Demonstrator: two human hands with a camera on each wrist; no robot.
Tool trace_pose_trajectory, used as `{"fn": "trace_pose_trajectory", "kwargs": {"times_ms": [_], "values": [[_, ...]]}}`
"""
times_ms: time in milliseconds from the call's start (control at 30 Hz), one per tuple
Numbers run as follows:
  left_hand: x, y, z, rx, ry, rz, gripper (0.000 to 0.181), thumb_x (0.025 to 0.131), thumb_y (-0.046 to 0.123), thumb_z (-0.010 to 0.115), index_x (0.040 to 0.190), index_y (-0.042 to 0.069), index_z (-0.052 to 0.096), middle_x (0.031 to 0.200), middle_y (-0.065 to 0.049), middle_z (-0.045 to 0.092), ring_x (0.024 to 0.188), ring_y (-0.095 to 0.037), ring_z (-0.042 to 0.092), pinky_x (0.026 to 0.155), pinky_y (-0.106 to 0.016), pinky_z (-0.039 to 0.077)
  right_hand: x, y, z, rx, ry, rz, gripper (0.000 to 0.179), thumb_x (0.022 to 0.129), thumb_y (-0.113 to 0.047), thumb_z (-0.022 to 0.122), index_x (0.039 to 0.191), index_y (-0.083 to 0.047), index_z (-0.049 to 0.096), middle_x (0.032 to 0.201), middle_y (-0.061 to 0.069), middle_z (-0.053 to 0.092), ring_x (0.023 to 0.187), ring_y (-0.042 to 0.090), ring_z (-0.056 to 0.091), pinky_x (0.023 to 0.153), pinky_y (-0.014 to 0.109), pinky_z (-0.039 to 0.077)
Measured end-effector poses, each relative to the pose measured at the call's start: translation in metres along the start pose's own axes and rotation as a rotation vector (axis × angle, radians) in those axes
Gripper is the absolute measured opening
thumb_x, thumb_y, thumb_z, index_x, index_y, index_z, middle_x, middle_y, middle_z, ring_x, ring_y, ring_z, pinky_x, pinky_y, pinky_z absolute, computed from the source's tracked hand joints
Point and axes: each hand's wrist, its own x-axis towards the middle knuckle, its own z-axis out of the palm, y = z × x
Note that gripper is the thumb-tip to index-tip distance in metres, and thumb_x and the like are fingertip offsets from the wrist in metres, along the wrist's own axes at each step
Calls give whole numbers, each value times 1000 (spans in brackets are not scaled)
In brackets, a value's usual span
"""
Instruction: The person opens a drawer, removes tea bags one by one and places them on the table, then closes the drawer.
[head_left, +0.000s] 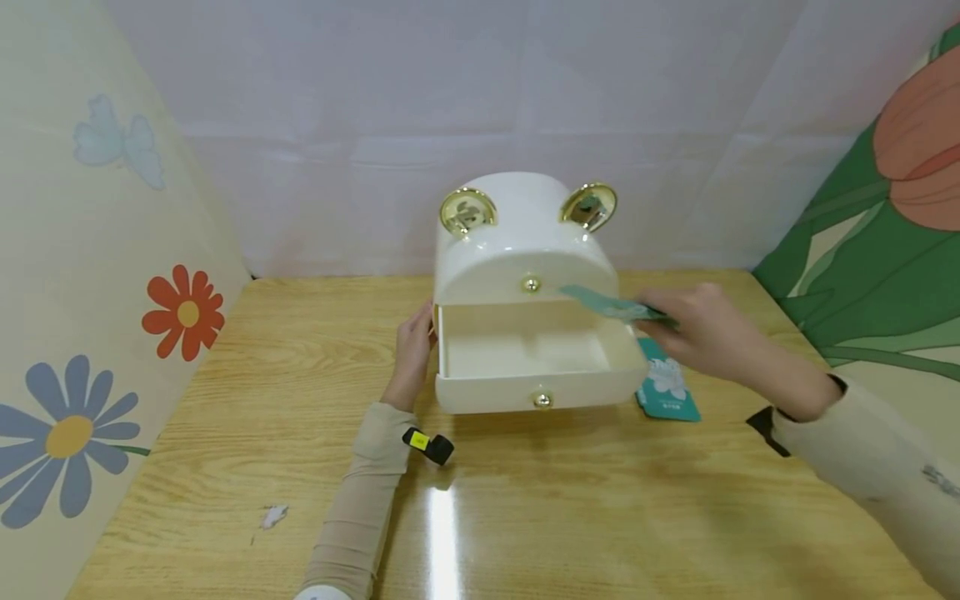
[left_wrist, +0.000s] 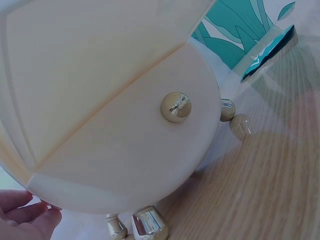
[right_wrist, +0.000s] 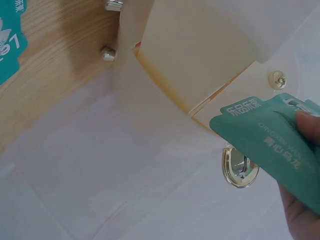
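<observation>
A white storage box with gold-rimmed ears stands on the table, its lower drawer pulled out and its upper drawer closed. My right hand pinches a teal tea sachet between thumb and fingers, above the right side of the open drawer. Its printed face shows in the right wrist view, where the sachet is beside the box. My left hand touches the box's left side; in the left wrist view the fingers lie against its edge, their tips partly hidden.
Another teal sachet lies on the wooden table, right of the drawer. A white curtain hangs close behind the box. Flower-printed panels flank the table. The drawer has a gold knob at its front.
</observation>
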Motion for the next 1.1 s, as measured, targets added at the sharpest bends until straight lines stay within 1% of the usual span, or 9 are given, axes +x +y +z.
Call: {"fn": "trace_pose_trajectory", "kwargs": {"times_ms": [133,333,433,567,667,800,867,967,1100], "values": [[0,0,0,-8,-3,1,38,97,17,41,126,-7,48,132,-17,47,122,-25,43,100,-34,39,-7,3,-2,-34,13,25,58,93,-49,27,77,-4,59,56,-5,52,44,-3,30,36,17,26],[1,-1,1,-7,-4,-5,38,97,17,42,126,-6,48,133,-16,47,123,-24,43,101,-34,38,-22,11,-6,-58,17,72,52,92,-50,32,76,-6,57,55,-7,48,42,-4,28,36,17,25],[0,-1,0,12,-6,-5,38,97,17,41,127,-6,48,133,-16,46,123,-25,42,101,-33,38,-29,13,-9,-96,4,111,48,92,-50,34,72,-10,52,52,-10,40,42,-4,25,38,18,23],[0,0,-1,29,-10,-7,38,98,17,40,128,-5,47,135,-15,44,124,-25,41,102,-34,37,-38,16,-12,-132,-12,164,39,92,-45,44,68,-14,45,51,-12,29,42,-2,23,41,19,22],[-1,0,-2,35,-18,-14,39,98,20,41,128,-4,47,136,-13,44,125,-24,40,102,-35,36,-45,19,-12,-142,-1,188,33,91,-35,53,69,-13,47,51,-12,30,41,-2,24,41,20,23],[-1,0,-2,40,-22,-15,39,98,22,42,127,-3,49,135,-12,46,125,-22,40,102,-36,35,-53,22,-11,-147,7,227,26,88,-26,61,71,-10,51,50,-11,31,40,-1,25,40,20,24],[-2,0,-2,34,-21,-13,38,98,21,41,126,-3,50,134,-13,47,125,-22,41,102,-36,36,-57,25,-10,-144,6,247,26,86,-22,64,69,-10,48,50,-10,30,40,-1,24,40,20,23],[-1,0,-1,27,-16,-14,39,98,21,42,127,-3,49,133,-13,47,124,-22,41,102,-35,36,-63,28,-7,-151,-7,294,36,82,-14,67,63,-13,38,50,-8,25,40,1,21,41,20,21],[-1,0,-1,20,-11,-12,39,98,21,42,126,-4,50,132,-13,48,123,-22,42,101,-33,37,-72,34,-3,-164,-28,359,40,80,-12,69,61,-13,34,50,-6,24,41,2,20,43,21,20]]}}
